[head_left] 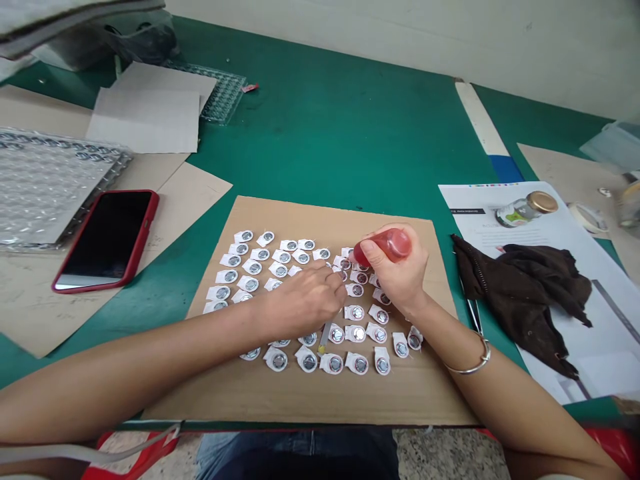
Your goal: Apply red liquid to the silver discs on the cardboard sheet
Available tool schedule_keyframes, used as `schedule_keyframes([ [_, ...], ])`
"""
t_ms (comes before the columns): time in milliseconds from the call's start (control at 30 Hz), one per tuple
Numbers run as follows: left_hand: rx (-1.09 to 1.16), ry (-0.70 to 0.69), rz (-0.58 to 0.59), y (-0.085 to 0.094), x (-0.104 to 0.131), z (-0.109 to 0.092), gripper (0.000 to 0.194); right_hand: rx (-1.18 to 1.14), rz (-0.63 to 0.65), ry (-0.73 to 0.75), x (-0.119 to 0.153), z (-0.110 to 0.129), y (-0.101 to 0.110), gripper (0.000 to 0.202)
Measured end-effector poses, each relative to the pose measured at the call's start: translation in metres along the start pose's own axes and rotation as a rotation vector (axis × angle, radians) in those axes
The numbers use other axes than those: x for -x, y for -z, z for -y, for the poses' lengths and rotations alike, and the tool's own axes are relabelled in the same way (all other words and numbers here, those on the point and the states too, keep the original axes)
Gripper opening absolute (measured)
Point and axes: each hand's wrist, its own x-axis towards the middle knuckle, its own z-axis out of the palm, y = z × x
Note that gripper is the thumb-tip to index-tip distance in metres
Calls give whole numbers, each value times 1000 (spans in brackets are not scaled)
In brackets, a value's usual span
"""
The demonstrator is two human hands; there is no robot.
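Work at this moment centres on a red squeeze bottle (395, 244) and the rows of white tabs with round silvery discs (355, 333) laid out on a cardboard sheet (310, 399), which lies on the green counter (350, 133) at its near edge. The right hand (406, 280) is wrapped round the bottle, thumb along its near side, and holds it tilted so that its narrower end points down and leftward at the pieces in the upper right of the layout. The left hand (311, 300) has its fingers curled together over the middle rows, close to that end; whether they pinch a piece or only steady one, I cannot tell, since the back of the hand hides the tips. A thin grey stick with a yellowish end (325, 339) shows just below it, and it is unclear whether it is held or lying there.

The step in hand looks like dispensing something from the bottle onto single pieces, though no drop can be made out. As I judge it, the next move calls for a light, measured squeeze with the nozzle kept close over one disc, the left fingers clear of the outlet, and neither wrist brushing the neighbouring tabs out of line.
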Motion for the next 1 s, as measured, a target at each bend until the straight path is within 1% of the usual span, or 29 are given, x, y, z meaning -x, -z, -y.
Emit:
schedule_keyframes([
  [233, 3, -7, -28, -2, 1, 1, 20, 6, -17, 5, -1, -1, 1, 30],
  [433, -5, -4, -21, -1, 0, 1, 21, -19, 0, 40, 0, 0, 1, 28],
  [700, -6, -15, -21, 0, -1, 1, 22, -13, 17, 25, 1, 1, 2, 28],
  [1000, 2, -6, -15, -1, 0, 1, 21, 2, 7, 11, 0, 2, 1, 29],
])
